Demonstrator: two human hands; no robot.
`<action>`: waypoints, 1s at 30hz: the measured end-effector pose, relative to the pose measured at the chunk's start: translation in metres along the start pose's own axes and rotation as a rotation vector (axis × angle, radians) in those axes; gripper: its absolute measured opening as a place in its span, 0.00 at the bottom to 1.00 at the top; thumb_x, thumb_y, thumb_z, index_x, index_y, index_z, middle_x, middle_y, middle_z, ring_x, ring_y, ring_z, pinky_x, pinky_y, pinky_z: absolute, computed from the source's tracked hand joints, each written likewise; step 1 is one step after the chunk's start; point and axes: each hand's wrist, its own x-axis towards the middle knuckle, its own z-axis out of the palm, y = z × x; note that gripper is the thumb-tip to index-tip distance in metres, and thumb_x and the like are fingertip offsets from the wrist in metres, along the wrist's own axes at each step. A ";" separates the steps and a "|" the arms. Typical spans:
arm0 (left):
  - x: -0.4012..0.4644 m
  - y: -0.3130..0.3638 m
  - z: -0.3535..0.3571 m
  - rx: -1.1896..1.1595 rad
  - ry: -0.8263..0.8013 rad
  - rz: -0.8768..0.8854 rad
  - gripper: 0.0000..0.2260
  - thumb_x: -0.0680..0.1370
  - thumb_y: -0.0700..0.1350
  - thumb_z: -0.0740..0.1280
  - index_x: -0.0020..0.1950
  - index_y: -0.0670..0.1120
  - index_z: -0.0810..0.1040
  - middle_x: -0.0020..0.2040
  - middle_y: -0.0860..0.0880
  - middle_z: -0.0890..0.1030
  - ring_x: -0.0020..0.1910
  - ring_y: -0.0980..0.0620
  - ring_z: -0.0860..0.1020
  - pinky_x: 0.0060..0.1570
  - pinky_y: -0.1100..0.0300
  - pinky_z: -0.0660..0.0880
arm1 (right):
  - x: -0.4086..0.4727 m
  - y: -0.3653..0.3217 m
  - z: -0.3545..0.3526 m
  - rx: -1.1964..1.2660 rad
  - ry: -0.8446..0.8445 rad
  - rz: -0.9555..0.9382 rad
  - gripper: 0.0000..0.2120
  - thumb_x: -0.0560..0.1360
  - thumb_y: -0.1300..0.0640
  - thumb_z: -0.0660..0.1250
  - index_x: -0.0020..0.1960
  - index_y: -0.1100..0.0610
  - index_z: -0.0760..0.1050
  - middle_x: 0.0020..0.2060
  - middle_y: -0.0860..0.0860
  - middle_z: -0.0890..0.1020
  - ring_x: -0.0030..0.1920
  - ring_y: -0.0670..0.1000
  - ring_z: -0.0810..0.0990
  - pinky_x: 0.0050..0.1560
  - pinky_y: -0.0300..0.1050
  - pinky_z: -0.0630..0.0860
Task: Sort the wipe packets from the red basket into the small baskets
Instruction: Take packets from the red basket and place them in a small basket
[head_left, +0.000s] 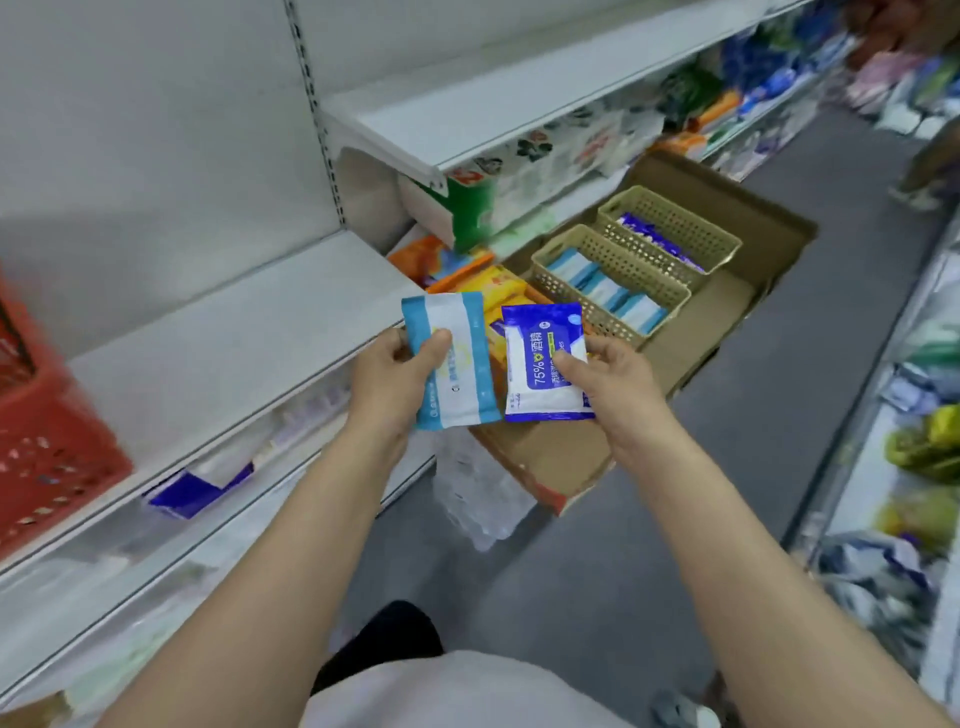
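My left hand grips a light blue and white wipe packet by its lower left side. My right hand pinches a dark blue and white wipe packet marked 75%. Both packets hang side by side in front of a cardboard box. Two beige small baskets stand in that box. The nearer basket holds light blue packets standing on edge. The farther basket holds dark blue packets. The red basket sits on the white shelf at the far left, partly cut off.
The white shelf runs from the red basket to orange packets beside the box. Stocked shelves line the aisle above and on the right. A clear plastic wrap lies on the grey floor below the box.
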 end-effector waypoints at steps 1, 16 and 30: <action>0.003 -0.002 0.016 0.007 -0.018 -0.010 0.07 0.76 0.45 0.72 0.50 0.43 0.80 0.44 0.47 0.85 0.39 0.52 0.84 0.36 0.59 0.79 | 0.009 0.001 -0.015 0.008 0.019 0.012 0.17 0.74 0.62 0.73 0.60 0.63 0.73 0.48 0.59 0.85 0.40 0.53 0.86 0.46 0.52 0.83; 0.132 -0.022 0.217 0.120 -0.030 -0.111 0.12 0.73 0.43 0.75 0.50 0.48 0.73 0.49 0.43 0.81 0.41 0.52 0.83 0.30 0.60 0.78 | 0.182 -0.041 -0.155 -0.095 0.153 0.098 0.24 0.71 0.63 0.76 0.63 0.51 0.70 0.51 0.58 0.83 0.41 0.52 0.86 0.30 0.42 0.78; 0.211 -0.032 0.310 0.003 0.173 -0.247 0.16 0.76 0.39 0.72 0.61 0.42 0.74 0.54 0.46 0.81 0.45 0.53 0.82 0.34 0.62 0.81 | 0.385 -0.059 -0.202 -0.115 -0.091 0.164 0.35 0.74 0.69 0.69 0.72 0.45 0.61 0.50 0.53 0.84 0.43 0.51 0.85 0.36 0.50 0.83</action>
